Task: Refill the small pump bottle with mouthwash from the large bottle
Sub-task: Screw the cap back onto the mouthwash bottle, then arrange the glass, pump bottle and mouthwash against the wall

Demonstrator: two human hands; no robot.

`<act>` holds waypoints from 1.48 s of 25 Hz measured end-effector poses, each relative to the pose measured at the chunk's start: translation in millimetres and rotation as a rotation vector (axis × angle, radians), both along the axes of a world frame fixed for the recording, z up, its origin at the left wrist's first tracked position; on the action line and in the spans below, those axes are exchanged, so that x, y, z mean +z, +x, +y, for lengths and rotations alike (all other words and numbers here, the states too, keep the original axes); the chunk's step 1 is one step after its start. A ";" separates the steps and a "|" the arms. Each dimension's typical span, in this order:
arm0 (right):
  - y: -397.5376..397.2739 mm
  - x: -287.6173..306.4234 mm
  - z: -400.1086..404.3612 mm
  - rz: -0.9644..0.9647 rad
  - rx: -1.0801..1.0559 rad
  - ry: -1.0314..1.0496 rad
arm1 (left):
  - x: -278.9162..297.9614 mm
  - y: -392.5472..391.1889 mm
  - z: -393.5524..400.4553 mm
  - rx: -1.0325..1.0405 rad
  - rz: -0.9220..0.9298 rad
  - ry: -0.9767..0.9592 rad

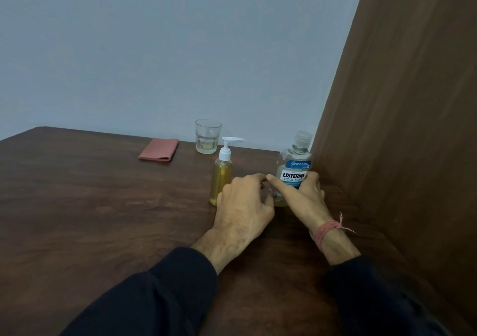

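Two bottles stood upright on the surface [103,206]: the Listerine bottle [294,170] was gripped by the right hand [300,197]; the pump bottle [222,178] stood just beside the loosely curled left hand [244,204].

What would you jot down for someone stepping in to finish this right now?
Right hand: grips the large mouthwash bottle, upright on the table, cap still on.
Left hand: fingers loosely curled, holding nothing, between the two bottles.
Small pump bottle: upright left of the large one, pump still fitted, yellowish liquid inside.
Done: nothing poured yet.
Left: take off pump, open cap, pour, refit pump.
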State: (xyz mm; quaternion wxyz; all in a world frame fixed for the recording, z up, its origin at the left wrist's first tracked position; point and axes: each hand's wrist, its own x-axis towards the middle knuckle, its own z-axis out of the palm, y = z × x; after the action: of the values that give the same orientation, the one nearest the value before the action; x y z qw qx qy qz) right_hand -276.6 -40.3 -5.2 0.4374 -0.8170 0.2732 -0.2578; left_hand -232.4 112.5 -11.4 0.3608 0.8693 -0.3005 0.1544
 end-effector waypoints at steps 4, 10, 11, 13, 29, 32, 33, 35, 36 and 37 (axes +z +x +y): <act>-3.7 10.3 9.5 -0.175 -0.059 -0.038 | 11.0 -0.1 6.6 0.093 -0.137 0.124; -16.1 22.6 27.6 -0.690 -0.185 -0.466 | 26.3 -3.0 32.6 0.114 -0.357 -0.120; -17.1 23.2 29.8 -0.746 -0.132 -0.500 | 27.4 0.7 40.0 0.132 -0.379 -0.209; -14.8 21.0 37.5 -0.754 0.039 -0.492 | 26.7 11.7 56.9 0.168 -0.342 -0.373; 7.4 -2.9 67.0 -0.254 0.463 -0.486 | 5.8 24.0 72.7 0.012 0.157 -0.264; 8.4 -4.4 68.3 -0.279 0.443 -0.449 | 4.5 30.1 77.4 -0.184 0.303 -0.371; 9.1 -5.1 68.3 -0.300 0.442 -0.442 | 4.8 36.9 77.9 -0.292 0.444 -0.480; 11.1 -5.2 68.1 -0.318 0.443 -0.424 | 4.4 59.7 71.9 -0.324 0.657 -0.703; 12.7 -4.7 68.0 -0.321 0.438 -0.421 | 4.9 73.6 66.6 -0.240 0.685 -0.801; 15.7 -4.9 67.6 -0.321 0.435 -0.424 | 6.4 87.5 60.9 -0.141 0.674 -0.880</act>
State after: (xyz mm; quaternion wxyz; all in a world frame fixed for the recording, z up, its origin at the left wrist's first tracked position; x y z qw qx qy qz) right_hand -260.8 27.3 -10.1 0.3400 -0.8780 -0.0395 -0.3345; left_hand -144.9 173.5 -5.1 0.7751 0.6160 -0.1332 -0.0456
